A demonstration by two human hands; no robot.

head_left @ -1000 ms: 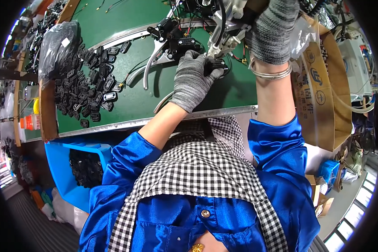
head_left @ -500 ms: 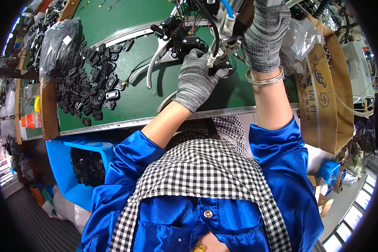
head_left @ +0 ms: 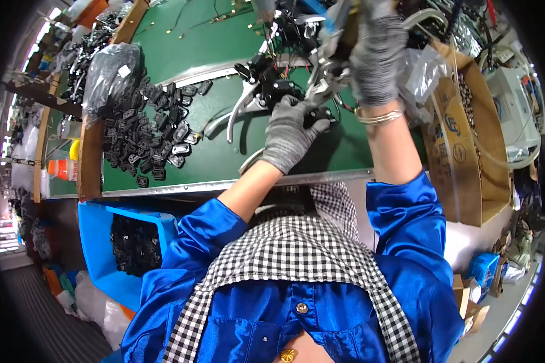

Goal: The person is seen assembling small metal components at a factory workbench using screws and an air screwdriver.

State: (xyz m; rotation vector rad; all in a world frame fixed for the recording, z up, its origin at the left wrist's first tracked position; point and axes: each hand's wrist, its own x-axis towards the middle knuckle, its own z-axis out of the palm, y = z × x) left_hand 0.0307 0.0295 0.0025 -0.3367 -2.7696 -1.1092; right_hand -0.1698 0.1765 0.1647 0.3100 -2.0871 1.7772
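My left hand (head_left: 287, 134), in a grey knit glove, is closed on the black housing of a brake lever assembly (head_left: 281, 89) lying on the green bench. Silver lever blades (head_left: 241, 109) point left and toward me from it. Just beyond my left thumb stands a blurred silver metal tool or fixture (head_left: 328, 75) with a blue hose (head_left: 329, 23) above it. My right hand (head_left: 376, 57), also gloved, is raised beside this metal piece. Motion smears its fingers, so what they hold cannot be made out.
Many small black caps (head_left: 157, 124) lie heaped on the bench's left, beside a black-filled plastic bag (head_left: 112, 75). A cardboard box (head_left: 466, 175) stands at the right. Below the left edge sits a blue bin (head_left: 97, 242) of black parts. Thin wires lie on the far bench.
The whole view has shifted, so the bench appears lower and further right. My right hand and the metal piece have become blurred with motion. The left hand keeps its hold on the lever assembly.
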